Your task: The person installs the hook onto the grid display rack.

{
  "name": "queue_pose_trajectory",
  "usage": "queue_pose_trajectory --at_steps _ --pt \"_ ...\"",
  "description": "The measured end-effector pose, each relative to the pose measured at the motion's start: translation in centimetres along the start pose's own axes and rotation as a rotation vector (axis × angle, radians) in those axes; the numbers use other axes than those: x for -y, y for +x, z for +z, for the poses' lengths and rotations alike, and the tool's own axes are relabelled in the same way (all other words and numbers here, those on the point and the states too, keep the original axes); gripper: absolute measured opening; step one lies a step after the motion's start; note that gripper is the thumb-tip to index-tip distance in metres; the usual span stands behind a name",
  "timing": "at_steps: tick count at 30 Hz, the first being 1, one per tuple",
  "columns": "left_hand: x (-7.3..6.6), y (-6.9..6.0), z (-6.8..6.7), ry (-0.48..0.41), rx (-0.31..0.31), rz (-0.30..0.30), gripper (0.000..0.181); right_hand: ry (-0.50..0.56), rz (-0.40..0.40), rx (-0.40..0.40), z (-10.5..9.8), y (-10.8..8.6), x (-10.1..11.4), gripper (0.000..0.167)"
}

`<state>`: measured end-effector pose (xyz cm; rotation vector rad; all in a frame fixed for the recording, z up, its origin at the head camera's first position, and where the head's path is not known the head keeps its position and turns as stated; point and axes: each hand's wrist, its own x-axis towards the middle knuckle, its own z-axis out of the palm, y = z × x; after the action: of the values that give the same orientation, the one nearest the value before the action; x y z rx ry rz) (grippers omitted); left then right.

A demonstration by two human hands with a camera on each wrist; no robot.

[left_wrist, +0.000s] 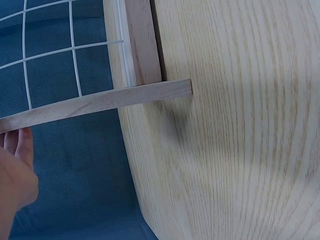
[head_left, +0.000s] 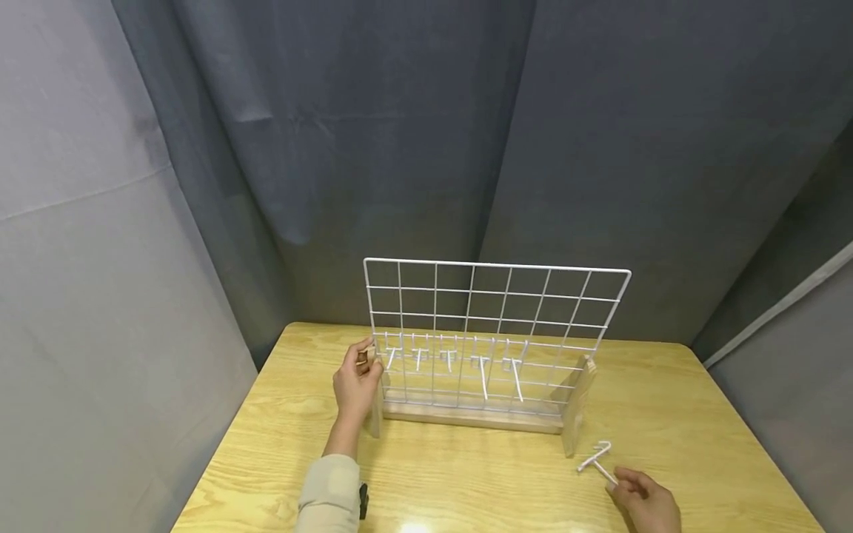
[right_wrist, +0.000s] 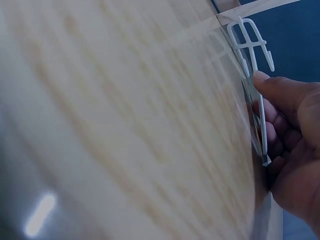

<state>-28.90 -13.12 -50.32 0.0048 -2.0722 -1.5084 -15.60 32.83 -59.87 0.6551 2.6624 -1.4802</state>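
Note:
A white wire grid panel (head_left: 496, 264) stands upright in a wooden stand with a base bar (head_left: 473, 420). My left hand (head_left: 358, 385) grips the upper part of the stand's left side post (head_left: 375, 418); in the left wrist view, fingers press against that post (left_wrist: 100, 101). To the right of the stand, my right hand (head_left: 643, 503) pinches a white metal hook (head_left: 596, 457) by its long prong. The right wrist view shows this hook's double-bent head (right_wrist: 251, 45) beyond the thumb. Short hooks (head_left: 449, 360) and long hooks (head_left: 484, 381) hang in a row on the grid.
The stand's right side post (head_left: 576, 407) rises between the grid and the held hook. Everything rests on a light wood-grain table (head_left: 466, 481). Dark grey curtains (head_left: 400, 148) hang behind it, and lighter grey cloth (head_left: 100, 333) closes off the left.

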Motion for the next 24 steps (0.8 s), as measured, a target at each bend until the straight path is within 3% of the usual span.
queue_pose_trajectory --at_steps 8,12,24 --pt "0.1 -0.1 -0.1 -0.002 0.01 -0.001 0.044 -0.198 -0.193 -0.033 0.4 0.7 -0.5 0.031" --pt "0.0 0.0 -0.1 -0.002 0.006 0.003 0.044 -0.251 -0.243 -0.014 0.2 1.0 -0.1 0.024" --pt "0.1 -0.1 0.0 -0.01 0.015 -0.018 0.044 -0.153 -0.13 0.098 -0.6 0.0 0.7 0.03"
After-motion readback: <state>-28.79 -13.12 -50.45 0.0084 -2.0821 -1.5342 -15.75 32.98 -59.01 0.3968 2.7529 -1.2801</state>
